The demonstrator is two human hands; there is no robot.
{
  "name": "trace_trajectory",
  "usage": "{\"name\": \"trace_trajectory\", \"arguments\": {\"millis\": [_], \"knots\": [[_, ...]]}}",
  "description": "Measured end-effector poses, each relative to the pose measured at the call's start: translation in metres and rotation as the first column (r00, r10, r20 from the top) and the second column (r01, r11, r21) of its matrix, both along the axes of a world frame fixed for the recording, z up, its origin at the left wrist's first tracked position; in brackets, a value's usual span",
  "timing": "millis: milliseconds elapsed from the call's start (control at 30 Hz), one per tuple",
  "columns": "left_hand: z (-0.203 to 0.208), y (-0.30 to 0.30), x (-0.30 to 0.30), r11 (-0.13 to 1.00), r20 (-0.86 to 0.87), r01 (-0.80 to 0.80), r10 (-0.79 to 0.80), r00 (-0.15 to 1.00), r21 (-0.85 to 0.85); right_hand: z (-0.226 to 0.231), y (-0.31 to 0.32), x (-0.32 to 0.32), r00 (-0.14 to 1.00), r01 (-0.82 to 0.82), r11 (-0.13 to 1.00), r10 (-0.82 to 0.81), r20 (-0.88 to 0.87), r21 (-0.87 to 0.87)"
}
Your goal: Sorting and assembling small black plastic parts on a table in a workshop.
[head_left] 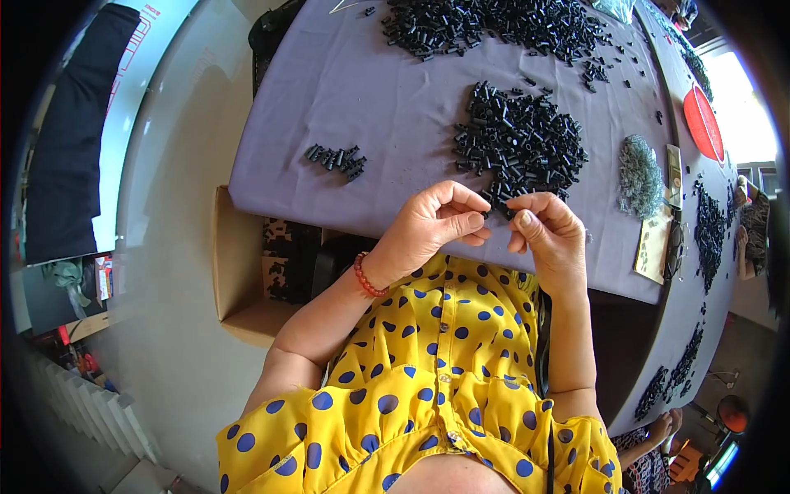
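Over the table's near edge my two hands meet fingertip to fingertip. My left hand (440, 221), with a red bead bracelet on its wrist, is closed in a pinch; whatever lies between its fingertips is too small to make out. My right hand (550, 235) pinches a small black cylindrical piece (510, 214) between thumb and fingers. Just beyond them lies a big heap of small black cylindrical pieces (520, 136). A small group of similar pieces (336, 160) rests apart on the left of the table.
A grey cloth covers the table (370, 90). More black pieces (494, 25) are heaped at the far side. To the right are a tangled pale greyish pile (640, 177), glasses (676, 249) and a red tray (702, 123). An open cardboard box (234, 272) stands below left. Other people sit at right.
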State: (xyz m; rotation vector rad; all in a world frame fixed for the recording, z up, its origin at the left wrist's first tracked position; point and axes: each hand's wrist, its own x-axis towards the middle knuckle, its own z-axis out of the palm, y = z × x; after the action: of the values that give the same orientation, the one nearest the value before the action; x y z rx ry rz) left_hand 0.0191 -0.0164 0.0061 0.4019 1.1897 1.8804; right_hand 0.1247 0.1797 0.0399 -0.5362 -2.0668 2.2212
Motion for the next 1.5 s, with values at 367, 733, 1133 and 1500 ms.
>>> {"name": "trace_trajectory", "arguments": {"millis": [367, 733, 1133, 1500], "knots": [[0.002, 0.001, 0.005, 0.999, 0.061, 0.019, -0.022, 0.998, 0.036, -0.01, -0.01, 0.009, 0.992, 0.069, 0.996, -0.074, -0.105, -0.053], [-0.003, 0.0, 0.006, 0.994, 0.041, 0.053, -0.057, 0.998, 0.098, -0.012, -0.018, 0.01, 0.977, 0.066, 0.998, -0.065, -0.205, 0.001], [-0.001, 0.002, 0.007, 0.995, 0.019, 0.042, -0.044, 0.999, 0.088, -0.012, -0.016, 0.01, 0.985, 0.018, 0.999, -0.023, -0.172, -0.029], [-0.003, 0.002, 0.007, 0.997, -0.013, 0.043, -0.043, 0.999, 0.064, -0.008, -0.015, 0.01, 0.991, -0.004, 0.997, -0.007, -0.134, -0.077]]}}
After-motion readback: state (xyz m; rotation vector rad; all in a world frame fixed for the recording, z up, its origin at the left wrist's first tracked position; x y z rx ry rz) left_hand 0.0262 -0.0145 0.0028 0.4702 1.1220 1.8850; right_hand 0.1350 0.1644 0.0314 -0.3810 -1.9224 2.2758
